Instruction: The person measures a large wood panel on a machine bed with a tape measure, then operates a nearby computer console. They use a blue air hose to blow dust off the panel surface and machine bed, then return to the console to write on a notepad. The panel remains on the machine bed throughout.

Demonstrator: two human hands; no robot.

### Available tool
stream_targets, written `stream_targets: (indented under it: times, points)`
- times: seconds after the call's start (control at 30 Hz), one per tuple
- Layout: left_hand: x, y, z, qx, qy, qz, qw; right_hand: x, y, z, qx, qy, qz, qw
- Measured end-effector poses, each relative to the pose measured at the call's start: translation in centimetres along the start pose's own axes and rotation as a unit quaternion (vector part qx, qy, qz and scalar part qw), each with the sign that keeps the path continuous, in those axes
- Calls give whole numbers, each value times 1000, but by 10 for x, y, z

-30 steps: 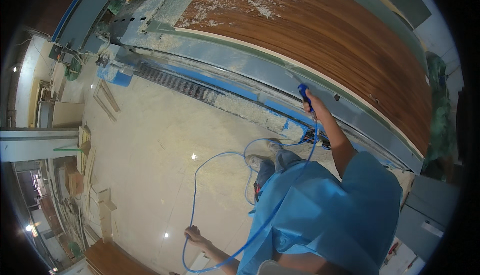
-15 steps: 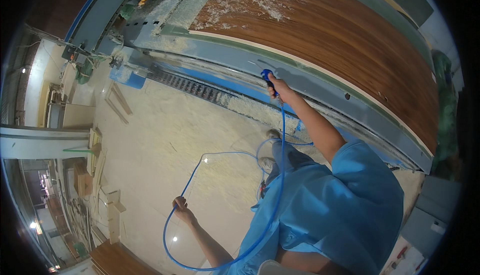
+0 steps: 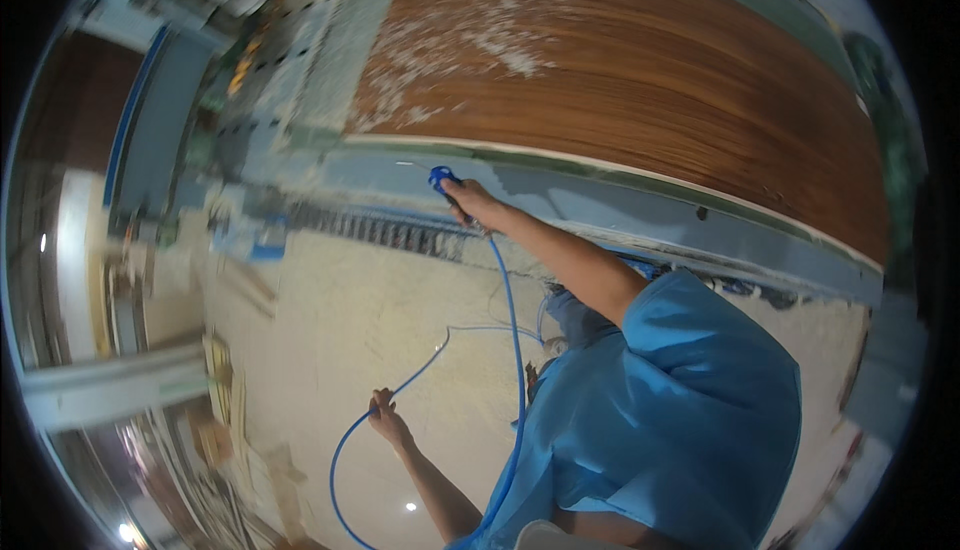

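Stretched out over the grey edge of a machine bed [image 3: 600, 202], my right hand [image 3: 474, 205] is wrapped round a blue air blow gun [image 3: 441, 180]. Its thin nozzle points left, along the near side of a brown wood-grain panel [image 3: 640, 80]. A blue air hose [image 3: 510, 300] runs down from the gun's handle and loops round at the lower left. My left hand [image 3: 386, 416] is closed on that loop, low and apart from the machine. Pale sawdust and shavings [image 3: 510, 50] lie over the panel's left part.
A dark cable chain [image 3: 380, 230] runs along the machine's lower side. Dust covers the floor [image 3: 330, 320]. Wood strips [image 3: 245, 285] lie on it at the left, near a grey beam [image 3: 120, 385]. A grey-blue machine gantry [image 3: 160, 120] stands at the far left.
My right hand has swung left along the bed edge with the blow gun. The view has turned and shifted too. My left hand still holds the hose.
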State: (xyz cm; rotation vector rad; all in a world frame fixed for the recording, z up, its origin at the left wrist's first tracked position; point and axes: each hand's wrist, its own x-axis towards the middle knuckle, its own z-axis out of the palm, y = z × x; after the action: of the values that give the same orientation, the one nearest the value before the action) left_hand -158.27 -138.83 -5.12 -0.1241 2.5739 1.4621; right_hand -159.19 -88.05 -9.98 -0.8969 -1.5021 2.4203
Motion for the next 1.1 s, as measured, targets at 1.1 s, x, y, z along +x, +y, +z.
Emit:
stream_targets:
  times: [1.1]
  points:
    - [151, 308, 459, 108, -404, 487, 767, -12, -120, -364, 253, 411, -59, 874]
